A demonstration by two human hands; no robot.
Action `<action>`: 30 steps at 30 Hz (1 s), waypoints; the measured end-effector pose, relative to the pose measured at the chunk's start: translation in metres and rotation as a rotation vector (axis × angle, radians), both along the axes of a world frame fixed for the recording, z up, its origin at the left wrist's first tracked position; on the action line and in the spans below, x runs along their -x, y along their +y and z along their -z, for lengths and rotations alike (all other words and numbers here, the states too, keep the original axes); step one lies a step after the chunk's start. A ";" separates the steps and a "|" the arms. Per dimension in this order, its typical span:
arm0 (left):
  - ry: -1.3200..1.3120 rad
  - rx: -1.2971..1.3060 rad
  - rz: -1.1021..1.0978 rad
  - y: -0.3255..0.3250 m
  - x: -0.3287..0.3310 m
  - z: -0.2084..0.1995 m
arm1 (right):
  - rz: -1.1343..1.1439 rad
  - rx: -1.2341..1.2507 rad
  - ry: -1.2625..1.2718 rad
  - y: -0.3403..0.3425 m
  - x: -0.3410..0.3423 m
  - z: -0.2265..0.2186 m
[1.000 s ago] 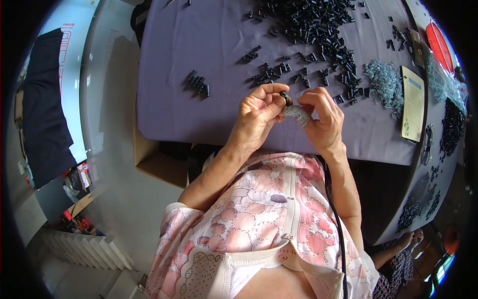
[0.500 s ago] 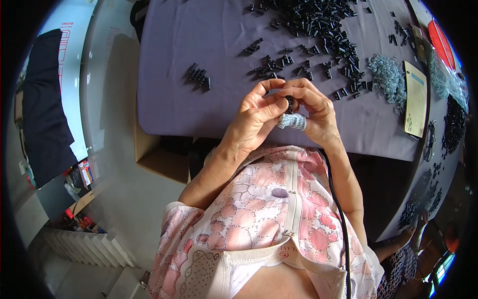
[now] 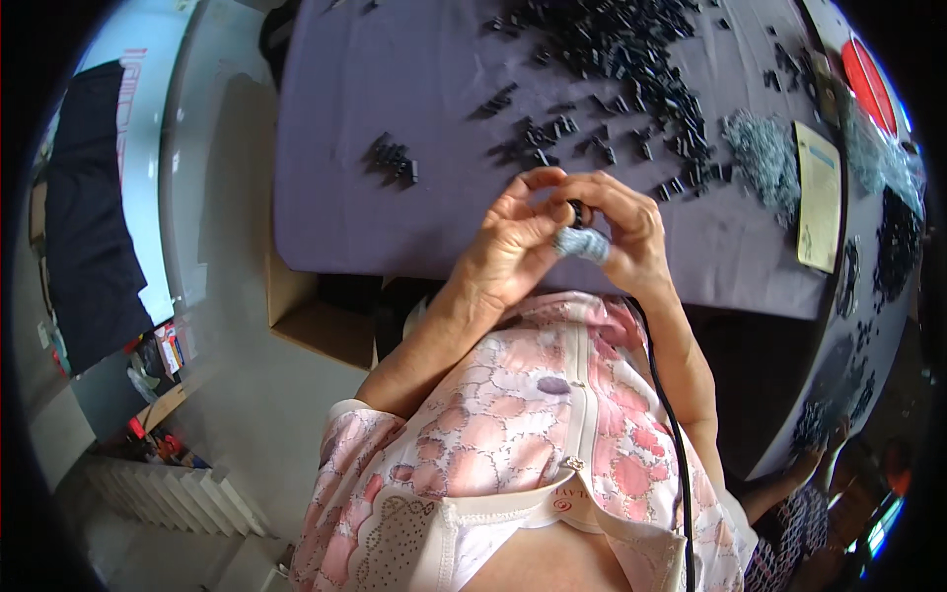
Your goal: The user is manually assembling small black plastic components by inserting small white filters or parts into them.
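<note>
Just above the table's near edge, my left hand [image 3: 513, 232] and my right hand [image 3: 634, 225] meet with their fingertips together. Between them is a small black part [image 3: 578, 210], mostly covered by the fingers. Both hands are closed on it. A grey knitted cover [image 3: 582, 244] wraps what looks like my right thumb. Beyond my fingers, several loose black tube-shaped pieces [image 3: 540, 135] lie scattered on the cloth. A small separate group of similar pieces [image 3: 395, 160] sits to the left.
A large heap of black pieces [image 3: 631, 44] covers the far part of the purple tablecloth [image 3: 340, 222]. To the right are a pile of small clear-grey bits [image 3: 764, 158] and a yellowish card [image 3: 818, 197]. Another person's hand [image 3: 838, 434] is at the lower right. An open cardboard box [image 3: 321, 331] stands below.
My hands have shifted slightly toward me, still pinched together around the black part. The grey thumb cover has tilted a little. The scattered pieces lie as before.
</note>
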State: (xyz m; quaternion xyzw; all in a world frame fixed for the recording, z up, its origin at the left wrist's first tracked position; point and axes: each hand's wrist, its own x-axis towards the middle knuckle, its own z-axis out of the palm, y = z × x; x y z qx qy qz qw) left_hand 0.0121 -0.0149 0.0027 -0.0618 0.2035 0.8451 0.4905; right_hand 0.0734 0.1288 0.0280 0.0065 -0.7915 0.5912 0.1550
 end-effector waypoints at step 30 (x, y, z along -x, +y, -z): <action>1.924 1.511 -0.442 -0.053 0.085 0.034 | 0.052 0.001 -0.139 -0.027 -0.005 0.023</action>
